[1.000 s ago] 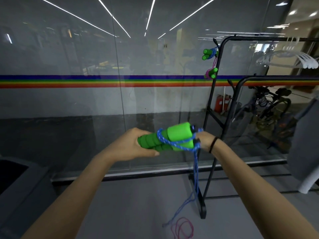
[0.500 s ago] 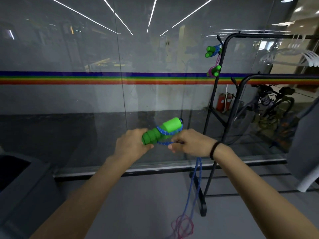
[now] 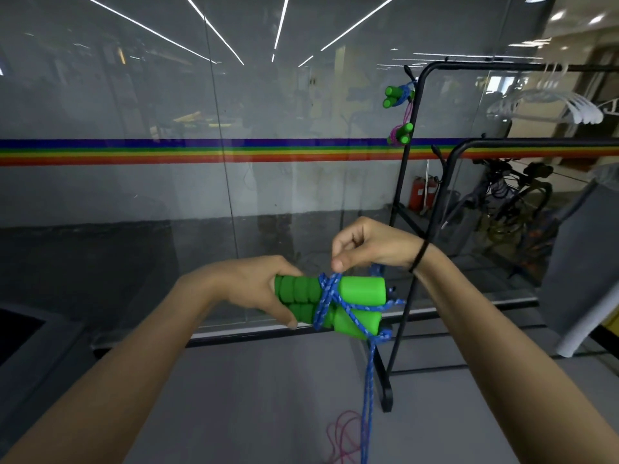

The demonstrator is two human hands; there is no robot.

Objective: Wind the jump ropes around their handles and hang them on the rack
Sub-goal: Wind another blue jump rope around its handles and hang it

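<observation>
Blue jump rope (image 3: 330, 296) now crosses in an X over the paired green handles (image 3: 361, 289), more turns than half a second ago; slack hangs to the floor (image 3: 234, 396) by a pink rope (image 3: 341, 437). Handles lie level, earlier tilted up. Left hand (image 3: 254, 289) grips their ribbed ends. Right hand (image 3: 368, 242), raised from beside them to above, pinches the rope at the crossing. Behind, black rack (image 3: 407, 202) carries two wound ropes (image 3: 398, 95).

A tall glass partition wall (image 3: 134, 95) is being crossed by a horizontal rainbow-coloured stripe (image 3: 201, 152), and long white ceiling light strips (image 3: 281, 25) are being reflected. A dark bicycle (image 3: 512, 195) and a red fire extinguisher (image 3: 422, 192) are being seen behind it.
</observation>
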